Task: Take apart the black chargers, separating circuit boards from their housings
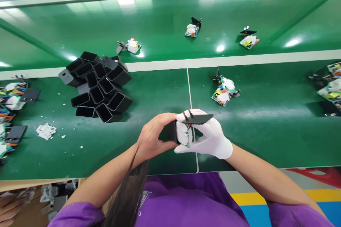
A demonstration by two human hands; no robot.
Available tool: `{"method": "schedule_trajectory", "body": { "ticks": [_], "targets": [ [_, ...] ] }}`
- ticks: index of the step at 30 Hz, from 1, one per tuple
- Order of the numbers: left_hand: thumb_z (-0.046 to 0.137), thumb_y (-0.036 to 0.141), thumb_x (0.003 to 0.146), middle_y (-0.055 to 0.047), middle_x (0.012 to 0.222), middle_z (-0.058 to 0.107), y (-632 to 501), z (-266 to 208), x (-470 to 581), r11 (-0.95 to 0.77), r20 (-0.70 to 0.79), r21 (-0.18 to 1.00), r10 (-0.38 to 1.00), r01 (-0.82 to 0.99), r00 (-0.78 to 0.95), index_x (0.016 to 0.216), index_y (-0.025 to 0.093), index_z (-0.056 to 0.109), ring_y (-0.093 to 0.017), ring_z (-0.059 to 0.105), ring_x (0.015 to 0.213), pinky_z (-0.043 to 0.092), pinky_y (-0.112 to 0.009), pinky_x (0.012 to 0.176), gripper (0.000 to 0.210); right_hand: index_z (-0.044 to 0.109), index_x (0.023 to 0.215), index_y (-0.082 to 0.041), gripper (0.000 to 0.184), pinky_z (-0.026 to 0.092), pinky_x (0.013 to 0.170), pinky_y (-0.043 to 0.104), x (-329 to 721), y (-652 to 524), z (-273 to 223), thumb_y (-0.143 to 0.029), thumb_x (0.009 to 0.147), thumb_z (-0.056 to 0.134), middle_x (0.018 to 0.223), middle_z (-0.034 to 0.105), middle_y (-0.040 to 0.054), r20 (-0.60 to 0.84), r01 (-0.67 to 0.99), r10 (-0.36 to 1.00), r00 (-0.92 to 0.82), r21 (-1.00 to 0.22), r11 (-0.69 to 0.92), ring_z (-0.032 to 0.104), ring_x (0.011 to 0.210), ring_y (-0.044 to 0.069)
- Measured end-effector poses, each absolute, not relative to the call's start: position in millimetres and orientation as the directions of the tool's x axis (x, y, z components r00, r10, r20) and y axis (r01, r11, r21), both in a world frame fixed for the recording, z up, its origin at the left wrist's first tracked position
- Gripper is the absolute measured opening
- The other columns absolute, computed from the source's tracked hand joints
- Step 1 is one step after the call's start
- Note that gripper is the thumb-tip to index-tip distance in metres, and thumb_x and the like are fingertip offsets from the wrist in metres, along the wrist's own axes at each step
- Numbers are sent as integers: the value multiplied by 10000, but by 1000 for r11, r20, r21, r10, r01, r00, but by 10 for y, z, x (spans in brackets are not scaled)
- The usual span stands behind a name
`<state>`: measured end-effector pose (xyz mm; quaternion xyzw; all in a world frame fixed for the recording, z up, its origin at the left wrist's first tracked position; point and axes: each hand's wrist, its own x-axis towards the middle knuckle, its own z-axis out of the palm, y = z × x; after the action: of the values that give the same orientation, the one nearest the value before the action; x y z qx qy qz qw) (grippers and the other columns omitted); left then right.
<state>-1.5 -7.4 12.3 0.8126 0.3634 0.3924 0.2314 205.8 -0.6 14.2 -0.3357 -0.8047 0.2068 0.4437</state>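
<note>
My left hand (156, 136), bare, is closed around a black plastic case (172, 132) near the table's front edge. At the open end of that case is a circuit board (184, 134) covered with white compound; how far it reaches inside I cannot tell. My right hand (209, 136), in a white glove, grips the board between thumb and fingers. A black end cap (198, 118) with two metal prongs, wired to the board, lies tilted over the gloved fingers. Left of my hands stands a cluster of empty black cases (97, 94), mostly with open ends up.
Two circuit boards (223, 97) lie to the right. Single boards (192, 30) sit along the far green strip, beyond a pale rail (160, 65). Board piles are at the left (13, 103) and right (333, 87) edges. White crumbs (46, 131) are heaped front left.
</note>
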Motion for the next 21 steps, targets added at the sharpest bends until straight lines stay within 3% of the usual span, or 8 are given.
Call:
{"method": "schedule_trajectory", "body": {
  "ticks": [8, 14, 21],
  "targets": [
    [767, 153, 758, -91, 1144, 769, -67, 85, -32, -658, 498, 642, 749, 394, 438, 1348, 229, 513, -242, 765, 1020, 628, -333, 905, 648, 650, 1230, -200, 685, 637, 833, 387, 2048, -37, 41, -538, 683, 884, 1103, 674, 130, 560, 356, 741, -370, -651, 671, 704, 971, 247],
    [751, 218, 798, -79, 1153, 766, -102, 42, -33, -609, 472, 663, 792, 436, 388, 1318, 228, 552, -228, 760, 1028, 640, -326, 891, 557, 597, 1269, -228, 697, 637, 837, 395, 1996, -68, 47, -554, 711, 859, 1122, 688, 119, 542, 368, 769, -339, -676, 638, 711, 996, 256],
    [800, 243, 770, -82, 1159, 769, -116, 17, -43, -571, 437, 697, 818, 434, 375, 1300, 222, 570, -229, 760, 1035, 638, -325, 910, 577, 561, 1217, -218, 616, 624, 857, 393, 1957, -85, 168, -393, 726, 890, 1084, 694, 101, 563, 326, 772, -295, -700, 635, 694, 992, 235]
  ]
}}
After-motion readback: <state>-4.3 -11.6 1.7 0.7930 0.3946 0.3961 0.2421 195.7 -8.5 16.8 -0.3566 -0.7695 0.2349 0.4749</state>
